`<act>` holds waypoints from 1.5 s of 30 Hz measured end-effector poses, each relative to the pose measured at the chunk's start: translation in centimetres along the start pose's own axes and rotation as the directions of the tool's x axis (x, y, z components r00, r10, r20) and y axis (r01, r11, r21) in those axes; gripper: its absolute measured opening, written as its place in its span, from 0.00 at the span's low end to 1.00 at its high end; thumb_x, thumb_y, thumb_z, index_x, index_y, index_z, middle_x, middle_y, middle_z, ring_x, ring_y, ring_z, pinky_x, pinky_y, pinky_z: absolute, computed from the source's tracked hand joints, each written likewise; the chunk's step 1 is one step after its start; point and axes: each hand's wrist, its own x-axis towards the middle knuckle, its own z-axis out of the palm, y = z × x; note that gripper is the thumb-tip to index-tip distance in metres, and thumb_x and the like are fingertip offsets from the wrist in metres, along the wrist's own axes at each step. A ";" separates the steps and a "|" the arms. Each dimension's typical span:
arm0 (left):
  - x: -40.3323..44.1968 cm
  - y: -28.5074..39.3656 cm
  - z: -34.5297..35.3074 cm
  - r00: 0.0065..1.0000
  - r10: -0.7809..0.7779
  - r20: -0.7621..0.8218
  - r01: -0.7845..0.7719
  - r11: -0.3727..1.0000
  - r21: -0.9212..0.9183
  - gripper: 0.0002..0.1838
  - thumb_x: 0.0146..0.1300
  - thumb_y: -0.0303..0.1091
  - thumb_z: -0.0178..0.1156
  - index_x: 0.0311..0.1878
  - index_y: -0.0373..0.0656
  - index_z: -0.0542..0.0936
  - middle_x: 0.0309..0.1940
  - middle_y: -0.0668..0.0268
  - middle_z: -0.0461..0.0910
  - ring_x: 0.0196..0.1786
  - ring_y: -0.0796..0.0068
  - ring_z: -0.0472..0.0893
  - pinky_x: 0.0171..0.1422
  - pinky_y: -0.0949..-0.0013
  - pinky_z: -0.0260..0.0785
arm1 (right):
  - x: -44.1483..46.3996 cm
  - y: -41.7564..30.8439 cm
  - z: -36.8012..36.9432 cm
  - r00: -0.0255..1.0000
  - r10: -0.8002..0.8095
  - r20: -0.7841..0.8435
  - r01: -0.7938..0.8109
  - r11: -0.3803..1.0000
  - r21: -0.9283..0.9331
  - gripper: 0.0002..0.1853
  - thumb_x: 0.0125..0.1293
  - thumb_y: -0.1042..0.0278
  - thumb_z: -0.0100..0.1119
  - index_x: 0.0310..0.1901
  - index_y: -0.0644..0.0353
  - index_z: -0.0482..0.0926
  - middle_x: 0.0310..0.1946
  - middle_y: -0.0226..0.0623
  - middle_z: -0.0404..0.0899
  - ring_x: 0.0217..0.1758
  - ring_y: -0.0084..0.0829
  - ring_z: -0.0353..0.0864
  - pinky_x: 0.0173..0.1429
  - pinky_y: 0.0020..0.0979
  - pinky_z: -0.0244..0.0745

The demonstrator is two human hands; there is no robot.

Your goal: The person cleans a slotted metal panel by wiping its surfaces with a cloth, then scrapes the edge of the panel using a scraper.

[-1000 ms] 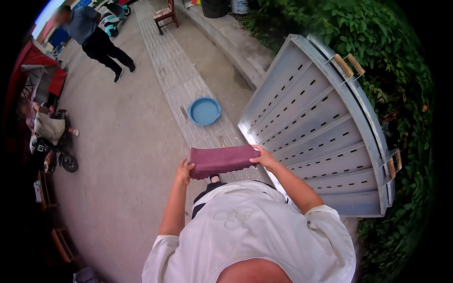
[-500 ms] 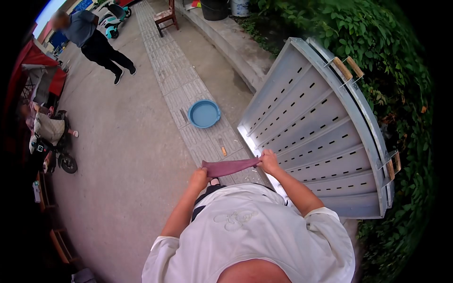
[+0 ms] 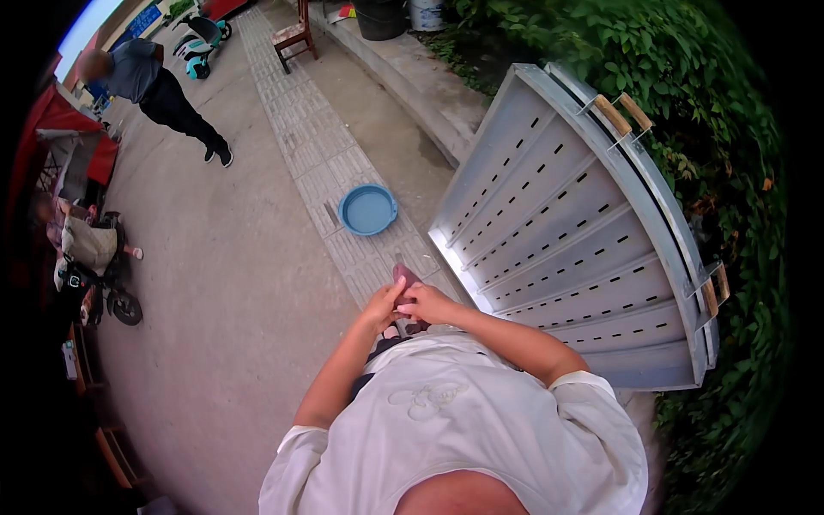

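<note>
Cloth (image 3: 403,274), maroon, one piece: located in front of the wearer's white shirt (image 3: 446,386), bunched between the two hands; its middle was covered by them, and only an upper end and a dark lower portion showed. Left hand (image 3: 383,306): fingers curled closed on the cloth, several tips concealed. Right hand (image 3: 429,306): set against the left, fingers likewise closed on the cloth, their exact grip partly hidden. Basin (image 3: 369,209), blue, round: on the paved strip (image 3: 300,146) beyond the hands; contents, if any, could not be told. Metal panel (image 3: 558,206), slotted: upright to the right, largely covering a second behind it; wooden handles (image 3: 613,115) at the edge. Chair (image 3: 294,37): back cut off by the upper edge. Standing person (image 3: 172,99): upper left, hands indiscernible. Wheeled vehicle (image 3: 126,307): far left, its type unclear.
</note>
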 end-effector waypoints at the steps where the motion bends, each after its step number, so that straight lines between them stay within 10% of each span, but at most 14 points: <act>1: 0.6 -0.4 -0.2 0.998 0.052 -0.025 -0.052 0.998 0.025 0.14 0.62 0.36 0.59 0.47 0.38 0.74 0.35 0.64 0.79 0.36 0.72 0.80 0.37 0.69 0.75 | -0.5 -0.9 -0.4 1.000 -0.003 0.027 0.002 0.998 0.057 0.12 0.63 0.63 0.61 0.42 0.64 0.78 0.29 0.35 0.77 0.28 0.24 0.78 0.34 0.29 0.76; 8: -0.4 1.6 3.3 0.864 0.498 -0.074 -0.441 0.820 0.364 0.11 0.59 0.25 0.60 0.45 0.36 0.74 0.35 0.64 0.80 0.37 0.76 0.80 0.36 0.72 0.74 | -3.1 2.9 -8.4 0.862 0.507 -0.019 -0.325 0.582 0.745 0.26 0.70 0.45 0.48 0.60 0.56 0.70 0.60 0.36 0.68 0.58 0.28 0.72 0.57 0.38 0.72; 11: -3.1 3.2 8.3 0.816 0.506 0.280 -0.579 0.706 0.409 0.15 0.63 0.30 0.59 0.51 0.37 0.74 0.42 0.62 0.80 0.40 0.74 0.81 0.41 0.72 0.75 | -4.7 1.0 -9.4 0.892 0.416 0.178 -0.258 0.145 0.955 0.36 0.65 0.35 0.49 0.64 0.55 0.66 0.55 0.37 0.73 0.63 0.35 0.68 0.64 0.47 0.64; 12: -4.1 4.1 9.2 0.820 0.469 0.330 -0.567 0.748 0.345 0.16 0.65 0.33 0.57 0.54 0.37 0.73 0.45 0.61 0.79 0.42 0.73 0.81 0.45 0.71 0.74 | -4.9 -0.1 -9.6 0.976 0.125 0.176 -0.184 0.055 0.981 0.37 0.65 0.34 0.48 0.65 0.55 0.64 0.60 0.40 0.70 0.66 0.37 0.66 0.68 0.43 0.61; 13: -4.9 5.1 10.2 0.817 0.433 0.381 -0.548 0.787 0.282 0.18 0.68 0.37 0.54 0.56 0.38 0.72 0.47 0.61 0.78 0.45 0.72 0.80 0.49 0.69 0.74 | -3.5 0.2 -9.3 0.991 0.056 0.123 -0.129 0.119 0.984 0.34 0.67 0.38 0.46 0.65 0.57 0.65 0.62 0.41 0.67 0.66 0.36 0.66 0.69 0.38 0.62; 14: -5.2 5.6 10.8 0.809 0.398 0.432 -0.523 0.824 0.219 0.19 0.70 0.40 0.51 0.59 0.38 0.70 0.50 0.60 0.77 0.48 0.71 0.80 0.52 0.67 0.73 | -3.3 0.8 -9.8 0.999 0.039 0.014 -0.033 0.549 0.835 0.31 0.69 0.43 0.47 0.64 0.57 0.66 0.62 0.42 0.67 0.66 0.36 0.67 0.69 0.36 0.62; 16: -2.8 5.3 9.6 0.856 0.480 0.193 -0.513 0.836 0.194 0.24 0.72 0.46 0.46 0.63 0.41 0.67 0.56 0.58 0.73 0.55 0.67 0.76 0.57 0.60 0.70 | -3.9 -1.2 -11.2 0.993 -0.006 -0.121 0.097 0.635 0.767 0.27 0.68 0.50 0.51 0.63 0.59 0.68 0.62 0.44 0.68 0.66 0.36 0.67 0.68 0.34 0.62; 18: -1.6 4.3 9.1 0.918 0.394 0.051 -0.397 0.911 0.114 0.35 0.68 0.63 0.41 0.69 0.48 0.61 0.64 0.58 0.67 0.69 0.63 0.64 0.66 0.48 0.61 | -4.5 -0.8 -11.5 0.983 0.071 -0.170 0.172 -0.016 0.985 0.27 0.65 0.54 0.56 0.61 0.61 0.69 0.62 0.46 0.68 0.66 0.37 0.68 0.68 0.34 0.62; 22: -0.9 1.3 12.6 0.821 0.305 0.483 -0.058 0.886 -0.460 0.43 0.62 0.73 0.33 0.73 0.53 0.53 0.71 0.60 0.56 0.72 0.58 0.58 0.72 0.43 0.52 | -5.7 -3.4 -13.4 0.955 -0.096 -0.282 0.114 0.992 0.048 0.36 0.58 0.47 0.63 0.63 0.62 0.69 0.69 0.52 0.55 0.72 0.47 0.57 0.72 0.40 0.55; 25: 0.9 0.9 14.3 0.820 0.393 0.416 -0.101 0.815 -0.570 0.43 0.62 0.73 0.32 0.73 0.53 0.54 0.71 0.61 0.58 0.72 0.58 0.59 0.73 0.49 0.53 | -7.9 -6.6 -16.8 0.985 -0.170 0.028 0.159 0.834 -0.529 0.38 0.55 0.42 0.63 0.64 0.55 0.68 0.71 0.40 0.56 0.75 0.43 0.50 0.73 0.49 0.47; 31: 5.8 1.1 14.5 0.904 0.317 0.287 -0.113 0.824 -0.556 0.34 0.66 0.61 0.48 0.66 0.46 0.64 0.62 0.61 0.69 0.62 0.66 0.71 0.69 0.59 0.62 | -13.8 -2.8 -36.5 0.624 -0.471 -0.623 -0.334 0.560 -0.758 0.31 0.53 0.52 0.67 0.56 0.59 0.73 0.60 0.40 0.70 0.66 0.43 0.63 0.67 0.47 0.55; 34: 9.9 3.0 17.1 0.969 0.245 0.021 -0.223 0.912 -0.345 0.29 0.66 0.55 0.53 0.61 0.43 0.69 0.48 0.60 0.77 0.48 0.69 0.79 0.56 0.67 0.72 | -17.8 1.1 -41.1 0.681 -0.387 -0.622 -0.501 0.374 -0.781 0.33 0.53 0.52 0.67 0.59 0.58 0.71 0.60 0.39 0.69 0.64 0.42 0.65 0.64 0.43 0.60; 40: 21.4 10.7 28.7 0.610 0.779 0.145 -0.754 0.515 0.408 0.27 0.67 0.49 0.53 0.58 0.35 0.68 0.49 0.53 0.74 0.51 0.57 0.75 0.57 0.62 0.66 | -18.0 2.5 -41.1 0.707 -0.292 -0.644 -0.584 0.272 -0.765 0.34 0.54 0.53 0.65 0.61 0.55 0.67 0.59 0.36 0.70 0.60 0.39 0.68 0.53 0.38 0.67; 45: 26.9 15.2 39.0 0.301 0.926 0.227 -0.715 0.061 0.696 0.30 0.64 0.43 0.55 0.64 0.35 0.62 0.61 0.45 0.63 0.62 0.47 0.65 0.65 0.55 0.58 | -17.0 1.6 -41.1 0.713 -0.227 -0.663 -0.619 0.240 -0.748 0.34 0.54 0.56 0.65 0.62 0.56 0.66 0.59 0.36 0.69 0.60 0.40 0.67 0.56 0.39 0.65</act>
